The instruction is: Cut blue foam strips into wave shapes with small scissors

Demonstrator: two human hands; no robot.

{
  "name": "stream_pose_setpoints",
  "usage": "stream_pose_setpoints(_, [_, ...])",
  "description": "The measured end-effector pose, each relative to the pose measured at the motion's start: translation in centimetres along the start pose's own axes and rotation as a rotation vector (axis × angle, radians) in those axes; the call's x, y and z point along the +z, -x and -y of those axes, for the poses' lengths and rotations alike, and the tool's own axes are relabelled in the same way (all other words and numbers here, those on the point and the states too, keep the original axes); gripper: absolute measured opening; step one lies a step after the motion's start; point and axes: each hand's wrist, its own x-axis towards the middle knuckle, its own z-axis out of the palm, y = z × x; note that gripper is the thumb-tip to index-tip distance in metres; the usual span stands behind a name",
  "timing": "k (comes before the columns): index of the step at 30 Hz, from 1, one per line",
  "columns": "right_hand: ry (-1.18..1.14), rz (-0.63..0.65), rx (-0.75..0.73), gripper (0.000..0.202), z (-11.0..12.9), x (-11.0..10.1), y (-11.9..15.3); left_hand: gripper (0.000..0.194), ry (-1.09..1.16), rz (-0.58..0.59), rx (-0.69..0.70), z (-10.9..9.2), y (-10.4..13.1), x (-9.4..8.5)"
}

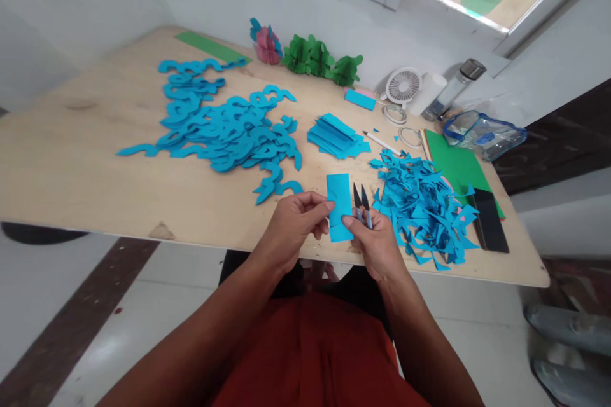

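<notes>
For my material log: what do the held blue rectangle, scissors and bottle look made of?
Blue rectangle: likely paper or thin card, matte, crisp edges.
Scissors: probably metal, dark blades tapering to points.
Bottle: glass or clear plastic, see-through; shiny, metallic-looking cap.

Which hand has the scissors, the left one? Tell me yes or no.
No, the scissors are in the right hand, while the left hand pinches the edge of the blue paper.

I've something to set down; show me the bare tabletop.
Bare: left end of the table, beside the curvy blue cutouts, plus the strip between them and the front edge. Crowded: right end, with blue scraps, green paper, phone.
</notes>
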Motion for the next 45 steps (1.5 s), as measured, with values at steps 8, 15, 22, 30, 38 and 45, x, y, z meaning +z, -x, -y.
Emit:
stream_pose_setpoints(8, [0.030, 0.000, -0.021, 0.027, -0.20, -0.05, 0.05, 0.021, -0.044, -0.042, 0.021, -0.16, 0.17, 0.10])
stream_pose_setpoints(15, [0.040, 0.008, -0.037, 0.025, -0.15, -0.11, 0.15, 0.021, -0.043, -0.041, 0.017, -0.29, 0.23, 0.08])
stream_pose_setpoints(22, [0.035, 0.012, -0.055, 0.024, -0.17, -0.05, 0.27, 0.021, 0.010, 0.001, -0.026, -0.34, 0.05, -0.13])
stream_pose_setpoints(30, [0.034, 0.013, -0.049, 0.024, -0.54, -0.01, 0.45, 0.021, 0.028, 0.023, -0.038, -0.02, -0.08, -0.59])
stream_pose_setpoints(38, [0.014, 0.000, -0.029, 0.027, -0.82, 0.17, 0.68, 0.018, -0.025, -0.002, -0.003, 0.00, 0.14, -0.69])
stream_pose_setpoints(45, [-0.041, 0.015, -0.033, 0.025, -0.41, 0.21, 0.77, 0.018, -0.070, -0.007, 0.017, 0.07, 0.40, -0.86])
